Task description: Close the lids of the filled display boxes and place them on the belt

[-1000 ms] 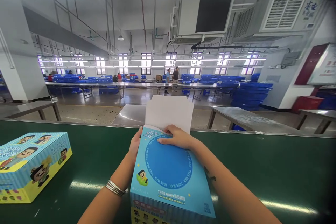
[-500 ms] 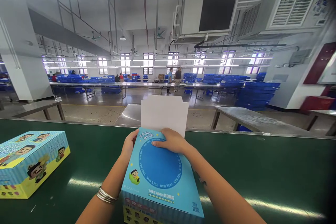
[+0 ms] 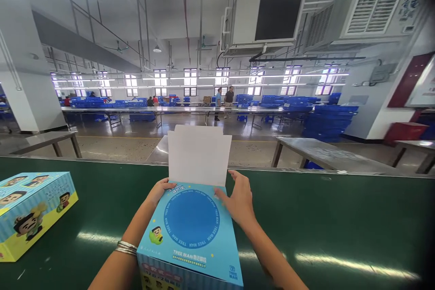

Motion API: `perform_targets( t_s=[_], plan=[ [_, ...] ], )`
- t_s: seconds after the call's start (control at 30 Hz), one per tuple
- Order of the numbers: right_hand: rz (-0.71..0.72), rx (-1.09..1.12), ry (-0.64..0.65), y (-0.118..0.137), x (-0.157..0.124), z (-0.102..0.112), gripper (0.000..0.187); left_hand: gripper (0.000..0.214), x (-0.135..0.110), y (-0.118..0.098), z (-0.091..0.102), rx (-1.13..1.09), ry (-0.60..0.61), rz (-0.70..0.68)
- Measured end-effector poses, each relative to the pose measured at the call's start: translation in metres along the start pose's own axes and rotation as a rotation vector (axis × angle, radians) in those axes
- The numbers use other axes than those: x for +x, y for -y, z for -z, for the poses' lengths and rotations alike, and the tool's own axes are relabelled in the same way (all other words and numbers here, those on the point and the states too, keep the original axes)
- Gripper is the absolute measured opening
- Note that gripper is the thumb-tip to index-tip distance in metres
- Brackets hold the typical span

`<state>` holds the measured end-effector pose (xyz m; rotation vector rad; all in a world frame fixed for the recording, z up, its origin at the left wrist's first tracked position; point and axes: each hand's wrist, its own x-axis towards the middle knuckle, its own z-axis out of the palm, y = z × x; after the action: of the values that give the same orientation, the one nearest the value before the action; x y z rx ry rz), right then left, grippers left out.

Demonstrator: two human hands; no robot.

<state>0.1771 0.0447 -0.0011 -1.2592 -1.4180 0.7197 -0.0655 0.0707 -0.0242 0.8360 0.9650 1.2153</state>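
A light-blue printed cardboard box (image 3: 193, 217) with a large dark-blue circle on its lid stands on the green table in front of me. Its white end flap (image 3: 200, 156) sticks up at the far edge. My left hand (image 3: 160, 191) grips the far left corner, thumb on the lid and the other fingers mostly hidden behind the side. At the far right corner is my right hand (image 3: 239, 197), fingers apart, its thumb over the lid's edge and its index finger close to the flap's lower corner.
A second printed box (image 3: 36, 213), blue and yellow, stands at the left on the green table (image 3: 322, 222). Beyond the table's far edge are metal tables (image 3: 326, 156) and stacked blue crates (image 3: 329, 122). Two people stand in the far aisle.
My right hand has moved from the top of the lid to the box's right side, its fingers spreading. The box now appears further left and slightly lower; its flap is still up.
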Motion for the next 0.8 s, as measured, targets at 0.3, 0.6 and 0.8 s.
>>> perform_targets(
  t_s=[0.3,0.6,0.8],
  plan=[
    [-0.522,0.435,0.283,-0.001,0.014,0.073,0.034,0.018,-0.004,0.030,-0.075,-0.029,0.061,-0.002],
    [-0.536,0.407,0.118,-0.037,0.008,0.114,0.037,0.017,0.021,0.065,-0.123,-0.072,0.137,-0.147],
    [-0.339,0.479,0.154,-0.048,-0.016,0.104,0.039,0.041,0.011,0.072,-0.092,-0.032,0.139,-0.379]
  ],
)
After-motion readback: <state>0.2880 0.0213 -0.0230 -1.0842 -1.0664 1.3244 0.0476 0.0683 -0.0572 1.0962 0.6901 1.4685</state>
